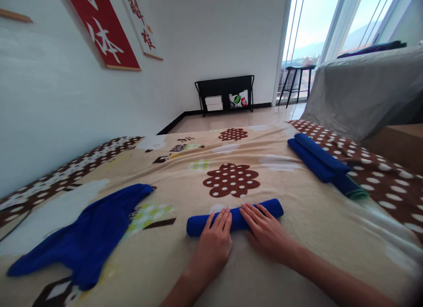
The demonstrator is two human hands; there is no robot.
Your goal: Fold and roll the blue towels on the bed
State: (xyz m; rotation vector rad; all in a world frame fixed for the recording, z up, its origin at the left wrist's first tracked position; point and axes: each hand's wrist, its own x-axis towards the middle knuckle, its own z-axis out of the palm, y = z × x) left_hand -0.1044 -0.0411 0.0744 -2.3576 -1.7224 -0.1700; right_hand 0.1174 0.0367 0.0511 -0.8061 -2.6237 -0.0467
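A blue cloth rolled into a tight tube (237,223) lies crosswise on the blanket in front of me. My left hand (218,234) rests on its left half, fingers stretched over the top. On the right half lies my right hand (264,227), its fingers also extended and slightly apart. Both palms are close to the near side of the roll, and the thumbs are mostly hidden. To the left, a crumpled blue cloth (95,227) is spread loosely. Several blue rolls or folded cloths (317,157) sit together at the right, one with a greenish edge.
A cream blanket (178,179) with brown dotted borders covers the surface. Beyond it stand a black rack (224,86) with white boxes and a bag, and a dark stool (299,71) by the window. A grey-covered piece of furniture (370,86) is at the right.
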